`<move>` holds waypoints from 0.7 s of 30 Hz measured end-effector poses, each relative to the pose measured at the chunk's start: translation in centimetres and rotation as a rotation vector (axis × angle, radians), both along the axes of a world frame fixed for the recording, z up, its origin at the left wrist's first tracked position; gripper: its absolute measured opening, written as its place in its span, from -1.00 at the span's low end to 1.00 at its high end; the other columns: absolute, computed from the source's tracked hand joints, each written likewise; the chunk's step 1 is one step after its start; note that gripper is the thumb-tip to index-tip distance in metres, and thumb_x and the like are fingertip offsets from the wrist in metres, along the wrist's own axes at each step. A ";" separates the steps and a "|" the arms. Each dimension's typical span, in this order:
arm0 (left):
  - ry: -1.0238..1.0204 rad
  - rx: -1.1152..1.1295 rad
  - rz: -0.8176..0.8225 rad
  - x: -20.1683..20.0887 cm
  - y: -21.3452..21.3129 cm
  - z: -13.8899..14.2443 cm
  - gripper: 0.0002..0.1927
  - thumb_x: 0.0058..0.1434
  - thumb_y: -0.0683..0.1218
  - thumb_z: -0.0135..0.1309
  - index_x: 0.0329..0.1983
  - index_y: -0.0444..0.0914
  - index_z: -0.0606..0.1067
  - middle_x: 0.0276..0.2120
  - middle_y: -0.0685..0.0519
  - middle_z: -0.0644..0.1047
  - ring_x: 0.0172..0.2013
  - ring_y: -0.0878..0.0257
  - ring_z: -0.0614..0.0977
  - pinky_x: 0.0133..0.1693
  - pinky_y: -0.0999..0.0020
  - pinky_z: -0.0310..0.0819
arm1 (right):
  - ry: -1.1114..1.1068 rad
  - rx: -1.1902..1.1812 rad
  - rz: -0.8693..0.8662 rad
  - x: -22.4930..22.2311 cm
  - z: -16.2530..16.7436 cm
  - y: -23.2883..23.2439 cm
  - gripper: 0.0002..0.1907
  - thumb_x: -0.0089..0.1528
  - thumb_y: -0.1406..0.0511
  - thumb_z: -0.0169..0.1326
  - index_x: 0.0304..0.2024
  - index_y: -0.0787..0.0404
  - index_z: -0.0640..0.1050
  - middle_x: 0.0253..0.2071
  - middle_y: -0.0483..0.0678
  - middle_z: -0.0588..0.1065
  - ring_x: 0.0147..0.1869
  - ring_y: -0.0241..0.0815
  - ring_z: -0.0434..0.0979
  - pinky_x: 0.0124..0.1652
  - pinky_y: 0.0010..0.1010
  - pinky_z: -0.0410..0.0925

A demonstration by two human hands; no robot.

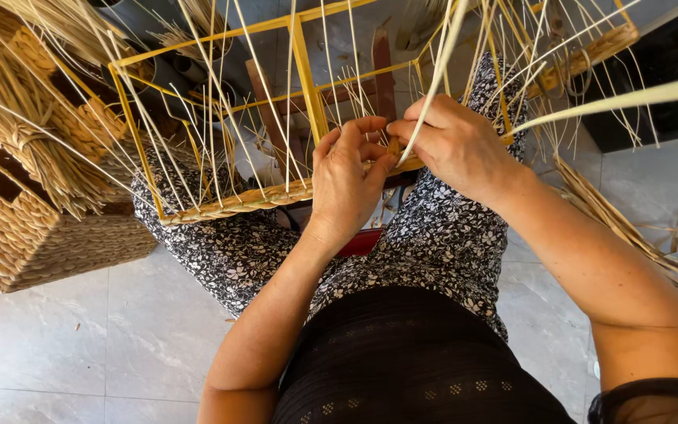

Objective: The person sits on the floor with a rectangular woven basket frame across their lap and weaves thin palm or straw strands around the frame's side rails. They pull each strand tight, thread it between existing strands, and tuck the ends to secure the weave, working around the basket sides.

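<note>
Black top, then both hands [402,157] pinching straw strand [433,86] at yellow frame [308,71].

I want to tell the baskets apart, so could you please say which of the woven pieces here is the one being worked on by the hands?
The yellow wire frame on the lap, woven only along its bottom edge: left hand and right hand meet there. The finished woven basket stands untouched on the floor.

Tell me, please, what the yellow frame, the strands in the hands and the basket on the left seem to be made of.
Yellow frame: probably painted metal rod; thin, straight, evenly glossy. Strands: dried plant fibre, perhaps reed or straw; pale, flat, matte. Basket: similar fibre, tan, braided in rows. Left hand and right hand pinch one strand.
</note>
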State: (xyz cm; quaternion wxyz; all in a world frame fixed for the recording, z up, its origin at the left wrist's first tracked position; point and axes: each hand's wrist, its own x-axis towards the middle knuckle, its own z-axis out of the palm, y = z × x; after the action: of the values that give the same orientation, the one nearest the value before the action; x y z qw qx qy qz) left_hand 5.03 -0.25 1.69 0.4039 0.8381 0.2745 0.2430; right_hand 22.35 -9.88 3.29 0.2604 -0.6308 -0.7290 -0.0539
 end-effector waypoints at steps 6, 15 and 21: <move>0.140 0.120 -0.063 -0.3 0.1 -0.2 -0.49 0.02 -0.04 0.37 0.02 -0.21 0.48 -0.11 0.08 0.62 0.06 0.09 0.56 0.36 0.03 0.04 | 0.141 -0.144 -0.023 0.5 0.2 -0.4 -0.83 0.21 0.44 0.26 -0.14 0.23 0.65 -0.22 -0.05 0.54 -0.17 -0.12 0.60 -0.20 -0.32 0.50; 0.042 0.340 0.000 -0.3 -0.9 -0.8 -0.69 0.03 -0.01 0.39 -0.21 -0.20 0.60 -0.16 0.11 0.60 0.07 0.09 0.55 0.34 -0.03 0.13 | 0.335 -0.170 -0.068 -0.1 0.0 -0.2 -0.87 0.28 0.43 0.21 -0.12 0.20 0.63 -0.23 -0.05 0.61 -0.25 -0.15 0.65 -0.28 -0.36 0.48; 0.138 0.443 -0.001 0.2 -1.0 -1.1 -0.71 0.03 -0.02 0.40 -0.25 -0.21 0.59 -0.24 0.07 0.59 0.10 0.02 0.55 0.34 -0.06 0.13 | 0.283 -0.143 -0.095 -0.6 -0.5 -0.2 -0.88 0.28 0.43 0.21 -0.12 0.20 0.60 -0.24 -0.09 0.63 -0.24 -0.17 0.66 -0.29 -0.38 0.48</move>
State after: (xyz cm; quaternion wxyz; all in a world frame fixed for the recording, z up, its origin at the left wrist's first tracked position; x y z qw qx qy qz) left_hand 5.19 -1.25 0.64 0.1907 0.9210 0.2410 0.2394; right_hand 21.75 -10.13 2.78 0.3123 -0.6827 -0.6563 0.0752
